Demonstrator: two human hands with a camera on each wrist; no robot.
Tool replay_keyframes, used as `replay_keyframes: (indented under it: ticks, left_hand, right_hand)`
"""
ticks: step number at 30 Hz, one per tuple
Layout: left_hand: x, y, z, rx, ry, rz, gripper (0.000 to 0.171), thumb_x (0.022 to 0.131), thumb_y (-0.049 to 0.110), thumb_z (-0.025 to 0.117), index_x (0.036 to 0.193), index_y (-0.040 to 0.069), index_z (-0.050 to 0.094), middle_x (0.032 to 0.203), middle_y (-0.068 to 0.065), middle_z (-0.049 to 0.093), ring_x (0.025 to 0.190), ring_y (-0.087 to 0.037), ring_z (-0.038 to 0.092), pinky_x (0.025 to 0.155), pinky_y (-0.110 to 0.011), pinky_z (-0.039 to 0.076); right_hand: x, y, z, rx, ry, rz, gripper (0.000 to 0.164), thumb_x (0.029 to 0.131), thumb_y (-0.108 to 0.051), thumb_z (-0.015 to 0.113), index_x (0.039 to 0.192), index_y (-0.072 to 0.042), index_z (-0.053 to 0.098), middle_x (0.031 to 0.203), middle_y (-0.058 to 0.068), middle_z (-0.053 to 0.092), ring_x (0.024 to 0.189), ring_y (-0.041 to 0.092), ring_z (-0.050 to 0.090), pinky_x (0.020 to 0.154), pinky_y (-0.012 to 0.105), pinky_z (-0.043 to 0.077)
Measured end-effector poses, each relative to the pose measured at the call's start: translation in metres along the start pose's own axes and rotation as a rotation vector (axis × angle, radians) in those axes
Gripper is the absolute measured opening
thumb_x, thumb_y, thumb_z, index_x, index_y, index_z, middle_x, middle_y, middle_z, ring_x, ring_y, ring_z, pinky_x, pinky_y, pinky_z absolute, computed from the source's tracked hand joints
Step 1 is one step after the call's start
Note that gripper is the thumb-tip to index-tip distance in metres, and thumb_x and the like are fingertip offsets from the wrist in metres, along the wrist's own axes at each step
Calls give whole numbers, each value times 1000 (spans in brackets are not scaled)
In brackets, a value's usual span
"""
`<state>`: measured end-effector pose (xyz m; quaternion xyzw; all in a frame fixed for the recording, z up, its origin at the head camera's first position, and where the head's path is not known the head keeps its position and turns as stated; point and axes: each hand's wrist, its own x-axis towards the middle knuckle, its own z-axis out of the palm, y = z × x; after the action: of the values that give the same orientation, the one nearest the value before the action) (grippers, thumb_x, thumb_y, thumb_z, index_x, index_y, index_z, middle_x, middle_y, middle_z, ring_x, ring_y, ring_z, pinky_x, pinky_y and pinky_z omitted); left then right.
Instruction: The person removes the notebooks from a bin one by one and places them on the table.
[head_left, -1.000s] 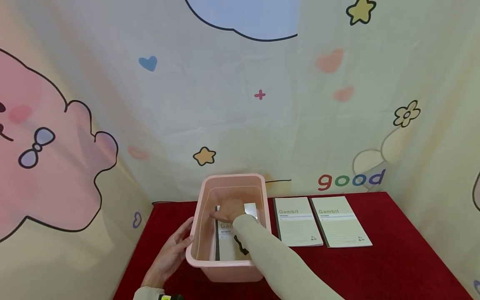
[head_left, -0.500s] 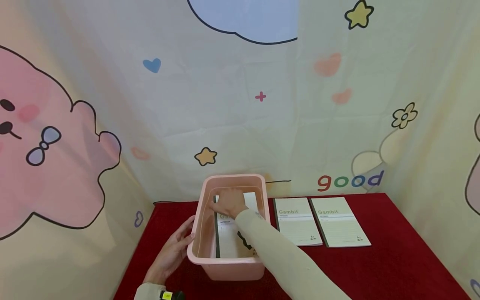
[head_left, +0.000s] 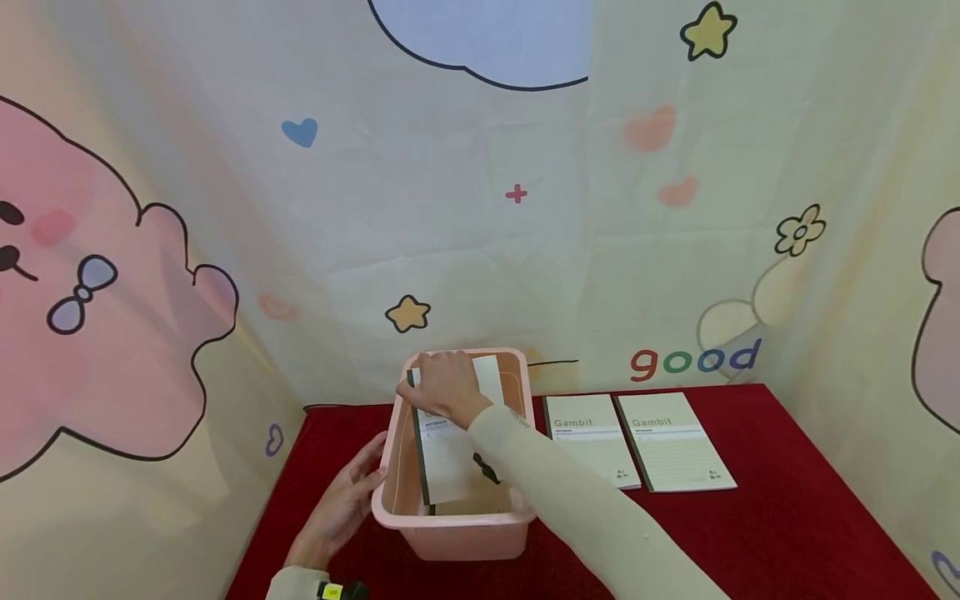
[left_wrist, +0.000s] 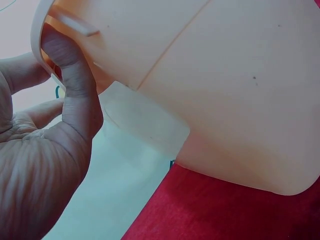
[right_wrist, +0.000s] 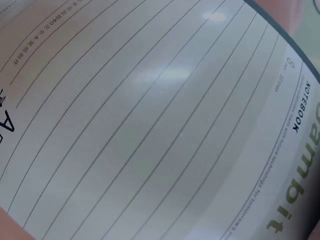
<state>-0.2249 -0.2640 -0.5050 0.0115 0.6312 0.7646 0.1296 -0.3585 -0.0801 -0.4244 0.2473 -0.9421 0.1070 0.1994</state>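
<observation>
In the head view a pale pink plastic bin [head_left: 465,543] stands at the near middle of the red-covered table. At its left side my left hand [head_left: 339,504] holds the rim, thumb on the near side and fingers behind. The left wrist view shows the thumb [left_wrist: 80,95] just beneath the rim. My right hand [head_left: 444,385] grips a white Gambit notebook [head_left: 453,467] with a dark spine by its top edge, the fingertips hidden behind. That notebook leans inside the bin, its top near the back rim. Its lined cover [right_wrist: 150,110] fills the right wrist view.
Two similar notebooks lie side by side right of the bin, a nearer one [head_left: 588,450] and a farther-right one [head_left: 678,450]. Red cloth [head_left: 795,517] covers the table. A printed curtain [head_left: 465,250] rises behind it.
My right hand has raised the notebook from deep in the bin, up and slightly left, to about the back rim. The left hand stays at the bin's rim.
</observation>
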Motion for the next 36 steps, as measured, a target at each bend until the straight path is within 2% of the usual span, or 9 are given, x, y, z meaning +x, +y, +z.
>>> replay_keyframes:
  ticks: [6,9,15,21,27,36]
  left_hand:
    - [0,0,-1,-3,-8,-3,67,98,17,59,155,26,25,161,-7,19,145,-37,29,108,-43,45]
    - [0,-1,-1,-7,-7,-3,68,98,17,59,155,26,24,161,-7,19,145,-38,29,109,-45,43]
    - [0,-2,0,-14,-2,-3,66,98,16,59,154,24,25,160,-8,21,145,-37,29,110,-44,44]
    - [1,-2,1,-7,11,-6,67,97,17,60,154,25,27,159,-8,24,145,-39,29,108,-44,44]
    - [1,-1,1,-2,21,-7,67,97,17,60,154,25,28,159,-7,24,143,-37,32,105,-39,49]
    - [3,-3,1,-6,12,-6,67,96,17,61,153,28,28,158,-4,26,144,-38,33,110,-48,42]
  right_hand:
    - [5,-5,-24,-24,99,-49,39,86,-49,49,65,-17,50,51,-4,41,47,11,36,42,24,25]
    - [7,-5,-35,-23,146,-69,37,86,-48,49,64,-18,47,51,-4,43,48,12,39,45,25,29]
    - [6,-3,-58,-61,198,-84,37,87,-50,47,71,-17,55,59,-4,53,57,13,51,55,26,40]
    - [3,4,-78,-49,265,-92,34,87,-47,47,77,-17,60,73,-3,63,67,15,58,60,27,40]
    - [-2,13,-93,-38,297,-107,32,86,-44,46,80,-16,60,75,-1,63,69,17,58,60,28,41]
    - [-11,25,-126,-1,369,-150,28,84,-41,50,83,-14,60,71,-1,58,69,16,56,63,30,44]
